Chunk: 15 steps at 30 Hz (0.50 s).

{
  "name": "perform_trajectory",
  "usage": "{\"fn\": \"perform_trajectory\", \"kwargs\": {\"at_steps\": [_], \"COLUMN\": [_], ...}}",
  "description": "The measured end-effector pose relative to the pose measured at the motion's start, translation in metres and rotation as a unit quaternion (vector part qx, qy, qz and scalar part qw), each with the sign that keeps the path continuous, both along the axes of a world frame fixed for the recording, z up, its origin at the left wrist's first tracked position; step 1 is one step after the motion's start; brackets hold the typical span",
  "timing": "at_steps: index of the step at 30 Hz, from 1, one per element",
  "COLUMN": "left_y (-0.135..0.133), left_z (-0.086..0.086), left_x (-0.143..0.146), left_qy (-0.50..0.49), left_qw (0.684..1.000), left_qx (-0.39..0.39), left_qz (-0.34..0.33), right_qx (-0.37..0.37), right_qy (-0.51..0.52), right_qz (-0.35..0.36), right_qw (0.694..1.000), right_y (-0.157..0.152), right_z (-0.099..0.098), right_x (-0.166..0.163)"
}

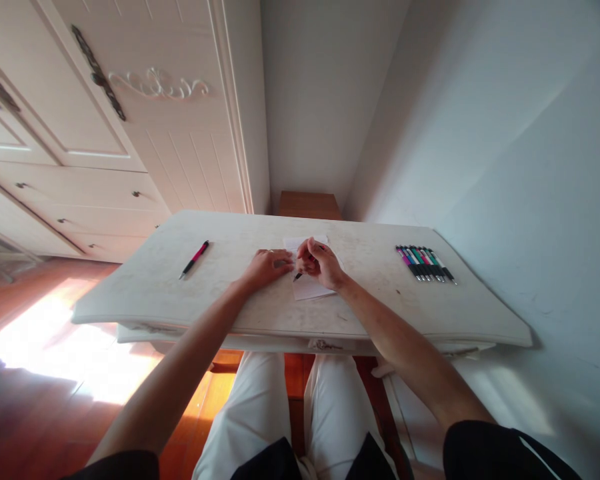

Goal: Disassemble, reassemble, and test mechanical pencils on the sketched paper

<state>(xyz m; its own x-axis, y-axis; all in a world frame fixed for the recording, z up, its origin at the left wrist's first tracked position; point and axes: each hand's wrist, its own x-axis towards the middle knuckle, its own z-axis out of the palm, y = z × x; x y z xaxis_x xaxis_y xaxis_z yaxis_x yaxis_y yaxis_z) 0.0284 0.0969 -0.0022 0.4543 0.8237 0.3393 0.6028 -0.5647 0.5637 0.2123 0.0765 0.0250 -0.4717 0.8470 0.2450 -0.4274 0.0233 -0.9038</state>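
My right hand (319,262) is closed around a pen (299,275), whose dark tip points down at the left edge of a small stack of white paper (311,288). Most of the pen is hidden by the fingers. Lying flat with its fingers stretched out, my left hand (270,266) rests on the table and touches the paper's left edge. A pink and black pen (195,259) lies alone on the left. Over on the right, several pens (424,263) with coloured barrels lie side by side in a row.
The white table (360,307) has a worn top and a shaped front edge. A white cabinet (190,133) rises behind it on the left, and a wall (520,200) borders its right side. A brown wooden box-like piece (310,205) stands beyond the far edge.
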Motion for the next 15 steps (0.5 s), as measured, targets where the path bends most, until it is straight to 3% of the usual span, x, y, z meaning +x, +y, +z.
{"fn": "perform_trajectory", "kwargs": {"at_steps": [6, 15], "left_y": [0.0029, 0.0029], "left_z": [-0.0045, -0.0046], "left_x": [-0.0011, -0.0004], "left_qy": [-0.007, -0.01], "left_qw": [1.0, 1.0], "left_qx": [0.001, 0.007], "left_qz": [0.008, -0.001], "right_qx": [-0.02, 0.008], "right_qy": [-0.011, 0.007], "right_qz": [-0.008, -0.02], "right_qw": [1.0, 1.0], "right_y": [0.0033, 0.0037], "right_z": [0.0055, 0.0009], "right_x": [0.0066, 0.0061]}}
